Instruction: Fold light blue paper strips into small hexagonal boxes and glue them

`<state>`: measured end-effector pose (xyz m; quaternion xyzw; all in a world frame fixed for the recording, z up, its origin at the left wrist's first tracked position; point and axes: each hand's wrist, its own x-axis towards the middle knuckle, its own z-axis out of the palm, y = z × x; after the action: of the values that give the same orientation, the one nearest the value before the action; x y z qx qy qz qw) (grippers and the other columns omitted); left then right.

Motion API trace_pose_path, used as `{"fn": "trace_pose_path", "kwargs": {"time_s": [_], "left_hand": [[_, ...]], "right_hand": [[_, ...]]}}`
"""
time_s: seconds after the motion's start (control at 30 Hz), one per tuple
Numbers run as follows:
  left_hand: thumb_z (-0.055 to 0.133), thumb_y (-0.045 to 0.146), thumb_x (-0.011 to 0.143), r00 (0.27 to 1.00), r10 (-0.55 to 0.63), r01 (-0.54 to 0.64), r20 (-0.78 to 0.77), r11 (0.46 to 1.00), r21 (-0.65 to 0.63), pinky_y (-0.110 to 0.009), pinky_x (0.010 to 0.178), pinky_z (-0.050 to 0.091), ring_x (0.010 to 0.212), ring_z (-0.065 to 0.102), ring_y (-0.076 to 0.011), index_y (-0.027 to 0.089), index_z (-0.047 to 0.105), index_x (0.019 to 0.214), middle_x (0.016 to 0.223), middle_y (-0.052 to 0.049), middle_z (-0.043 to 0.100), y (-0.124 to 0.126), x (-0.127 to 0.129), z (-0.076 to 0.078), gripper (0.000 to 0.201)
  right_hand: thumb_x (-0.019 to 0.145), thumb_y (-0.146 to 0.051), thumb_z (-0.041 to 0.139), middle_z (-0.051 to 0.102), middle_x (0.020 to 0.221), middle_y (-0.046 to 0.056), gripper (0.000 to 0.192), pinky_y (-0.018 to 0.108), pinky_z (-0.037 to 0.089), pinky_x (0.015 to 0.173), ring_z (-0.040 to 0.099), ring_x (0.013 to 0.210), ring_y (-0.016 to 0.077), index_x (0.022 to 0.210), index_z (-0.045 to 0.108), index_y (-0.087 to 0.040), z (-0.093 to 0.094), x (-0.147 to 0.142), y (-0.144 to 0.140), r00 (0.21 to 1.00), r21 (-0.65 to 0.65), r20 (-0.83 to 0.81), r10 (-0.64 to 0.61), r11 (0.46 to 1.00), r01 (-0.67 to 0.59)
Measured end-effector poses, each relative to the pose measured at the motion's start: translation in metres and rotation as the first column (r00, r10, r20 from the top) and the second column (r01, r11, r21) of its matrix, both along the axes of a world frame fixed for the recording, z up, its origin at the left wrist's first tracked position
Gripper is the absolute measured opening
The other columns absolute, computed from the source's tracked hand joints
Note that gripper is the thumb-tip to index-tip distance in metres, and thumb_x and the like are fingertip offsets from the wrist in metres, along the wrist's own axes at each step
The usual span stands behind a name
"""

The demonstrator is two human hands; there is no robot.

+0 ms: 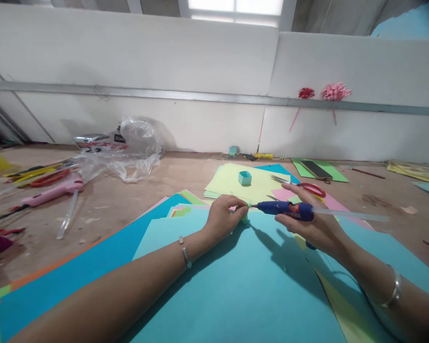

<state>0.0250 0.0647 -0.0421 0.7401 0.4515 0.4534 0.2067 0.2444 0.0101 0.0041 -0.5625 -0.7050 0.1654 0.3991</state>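
Note:
My right hand [312, 224] is closed around a blue hot glue gun [284, 209], with a clear glue stick [353, 215] sticking out of its back end. The gun's nozzle points left and meets a small green folded paper piece [246, 217]. Pinching that piece is my left hand [226, 214], whose fingers hide most of it. Beneath both hands lies a large light-blue paper sheet [236, 286]. Just beyond them, a small teal paper box [245, 178] rests on pale yellow sheets [221, 178]. Red-handled scissors [312, 189] lie behind my right hand.
At left are a pink glue gun [53, 192], a glue stick [67, 214] and a crumpled plastic bag [128, 152]. A phone [315, 169] lies on green paper [338, 175] at the back right. Two paper flowers [336, 91] are fixed at the wall rail [200, 95].

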Motion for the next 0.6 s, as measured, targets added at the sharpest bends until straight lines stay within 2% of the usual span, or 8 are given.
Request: {"fn": "trace_pose_path", "kwargs": {"time_s": [0.13, 0.23, 0.33, 0.4, 0.47, 0.53, 0.6], "left_hand": [[0.066, 0.014, 0.075, 1.0, -0.002, 0.003, 0.023, 1.0, -0.028, -0.031, 0.076, 0.05, 0.08, 0.067, -0.0194, 0.021, 0.072, 0.069, 0.077, -0.001, 0.074, 0.001, 0.0, 0.0, 0.011], [0.064, 0.015, 0.074, 1.0, 0.003, -0.002, 0.026, 0.999, -0.043, -0.031, 0.075, 0.051, 0.082, 0.067, -0.02, 0.022, 0.071, 0.068, 0.078, -0.001, 0.074, 0.001, 0.0, -0.001, 0.011], [0.062, 0.02, 0.075, 1.0, -0.004, 0.006, 0.027, 0.998, -0.055, -0.033, 0.075, 0.052, 0.084, 0.067, -0.0217, 0.022, 0.071, 0.069, 0.079, -0.002, 0.074, 0.001, 0.0, -0.001, 0.01], [0.061, 0.023, 0.074, 1.0, -0.015, 0.017, 0.027, 0.998, -0.06, -0.035, 0.077, 0.053, 0.086, 0.066, -0.0232, 0.022, 0.071, 0.07, 0.08, -0.003, 0.074, 0.001, -0.001, -0.002, 0.01], [0.061, 0.024, 0.073, 0.999, -0.02, 0.023, 0.038, 0.998, -0.065, -0.037, 0.078, 0.054, 0.087, 0.066, -0.0243, 0.023, 0.071, 0.071, 0.081, -0.004, 0.075, 0.002, -0.002, -0.002, 0.01], [0.061, 0.023, 0.071, 0.997, -0.019, 0.025, 0.074, 0.997, -0.078, -0.038, 0.078, 0.055, 0.088, 0.067, -0.0247, 0.023, 0.072, 0.072, 0.082, -0.004, 0.075, 0.002, -0.002, -0.002, 0.011], [0.061, 0.02, 0.07, 0.991, -0.014, 0.027, 0.13, 0.994, -0.103, -0.039, 0.078, 0.055, 0.088, 0.067, -0.0251, 0.023, 0.072, 0.071, 0.082, -0.005, 0.074, 0.002, -0.001, -0.003, 0.011]], "right_hand": [[0.074, -0.051, 0.07, 0.066, 0.124, 0.015, 0.067, 0.042, 0.056, 0.08, 0.068, 0.101, 0.0323, 0.132, 0.055, -0.021, 0.007, 0.002, 0.001, 0.993, 0.032, 0.119, 0.018, 0.999, -0.022], [0.076, -0.053, 0.067, 0.069, 0.118, 0.015, 0.072, 0.041, 0.054, 0.076, 0.067, 0.1, 0.0341, 0.139, 0.049, -0.022, 0.022, 0.022, 0.01, 0.955, 0.092, 0.288, -0.074, 0.994, 0.049], [0.076, -0.055, 0.067, 0.072, 0.107, 0.017, 0.091, 0.04, 0.049, 0.069, 0.068, 0.089, 0.0369, 0.15, 0.031, -0.017, 0.034, 0.066, 0.027, 0.813, 0.061, 0.517, -0.268, 0.959, 0.277], [0.074, -0.045, 0.072, 0.07, 0.11, 0.021, 0.092, 0.037, 0.045, 0.07, 0.066, 0.091, 0.0368, 0.15, 0.031, -0.012, 0.036, 0.104, 0.035, 0.734, 0.025, 0.609, -0.301, 0.932, 0.362], [0.076, -0.033, 0.069, 0.069, 0.11, 0.023, 0.079, 0.034, 0.041, 0.069, 0.065, 0.091, 0.0326, 0.145, 0.039, -0.01, 0.036, 0.141, 0.035, 0.723, 0.005, 0.608, -0.329, 0.912, 0.411], [0.072, -0.03, 0.072, 0.072, 0.092, 0.023, 0.077, 0.034, 0.039, 0.063, 0.065, 0.075, 0.0298, 0.139, 0.045, -0.005, 0.035, 0.168, 0.029, 0.719, -0.002, 0.585, -0.376, 0.885, 0.465], [0.065, -0.026, 0.077, 0.071, 0.077, 0.02, 0.072, 0.035, 0.038, 0.059, 0.062, 0.063, 0.0273, 0.129, 0.055, -0.002, 0.036, 0.182, 0.023, 0.741, 0.006, 0.53, -0.411, 0.876, 0.482]]}}
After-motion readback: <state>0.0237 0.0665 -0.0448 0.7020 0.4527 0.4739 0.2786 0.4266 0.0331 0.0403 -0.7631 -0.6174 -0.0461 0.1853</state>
